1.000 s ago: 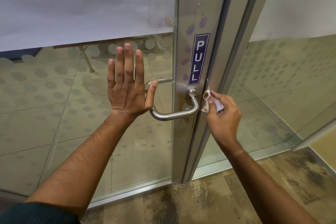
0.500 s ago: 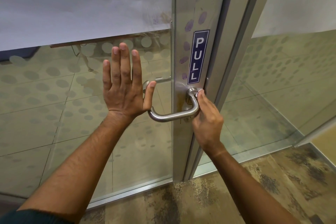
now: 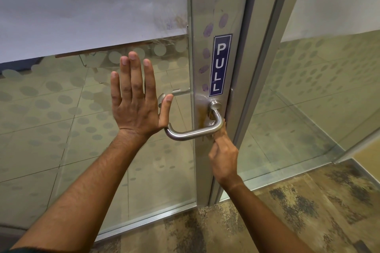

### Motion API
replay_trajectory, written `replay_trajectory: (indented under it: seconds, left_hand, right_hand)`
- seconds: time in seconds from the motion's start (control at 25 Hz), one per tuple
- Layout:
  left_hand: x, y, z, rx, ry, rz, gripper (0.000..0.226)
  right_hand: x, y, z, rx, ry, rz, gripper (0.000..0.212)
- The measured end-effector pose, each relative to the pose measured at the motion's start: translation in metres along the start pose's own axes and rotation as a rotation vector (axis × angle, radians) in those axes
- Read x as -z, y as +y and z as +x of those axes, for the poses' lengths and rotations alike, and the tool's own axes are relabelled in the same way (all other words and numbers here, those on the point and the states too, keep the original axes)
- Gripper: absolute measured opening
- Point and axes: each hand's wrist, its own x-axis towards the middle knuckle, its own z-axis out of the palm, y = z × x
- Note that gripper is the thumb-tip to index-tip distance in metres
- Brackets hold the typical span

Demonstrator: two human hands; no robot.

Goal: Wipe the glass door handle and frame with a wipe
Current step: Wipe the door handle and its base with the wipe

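Note:
A curved steel door handle (image 3: 193, 132) is mounted on the grey metal door frame (image 3: 203, 160), just below a blue PULL sticker (image 3: 219, 65). Brown smears and purple fingerprint marks show on the frame around the handle's mount. My left hand (image 3: 136, 104) lies flat and open against the glass door (image 3: 61, 121), its thumb touching the handle's left end. My right hand (image 3: 223, 154) is closed under the handle's right bend, fingers pressed to the frame. The wipe is hidden inside that hand.
A second glass panel (image 3: 308, 96) with frosted dots stands to the right of the frame. Mottled brown carpet (image 3: 287, 211) covers the floor on my side. Through the glass, tiled floor and a table's legs show.
My right hand moved from the frame's right edge, where the white wipe was visible, up to the handle's mount, then down below the handle's bend. The left hand stayed on the glass.

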Motion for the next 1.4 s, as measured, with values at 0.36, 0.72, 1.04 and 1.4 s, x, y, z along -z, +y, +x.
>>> replay_trajectory:
  seconds: [0.36, 0.72, 1.04, 1.4]
  left_hand:
    - [0.0, 0.001, 0.001, 0.0, 0.007, 0.008, 0.08]
    - [0.001, 0.001, 0.0, 0.002, 0.005, 0.007, 0.081]
    - [0.001, 0.0, 0.001, 0.003, -0.003, -0.006, 0.082]
    - [0.0, 0.0, 0.0, 0.005, 0.007, -0.018, 0.084]
  right_hand:
    - [-0.005, 0.013, -0.01, -0.028, -0.239, -0.081, 0.082]
    - [-0.01, 0.004, -0.011, -0.157, -0.21, -0.051, 0.077]
    - [-0.007, -0.01, 0.001, -0.15, -0.057, 0.028, 0.063]
    - [-0.002, -0.02, 0.006, -0.14, 0.03, 0.034, 0.056]
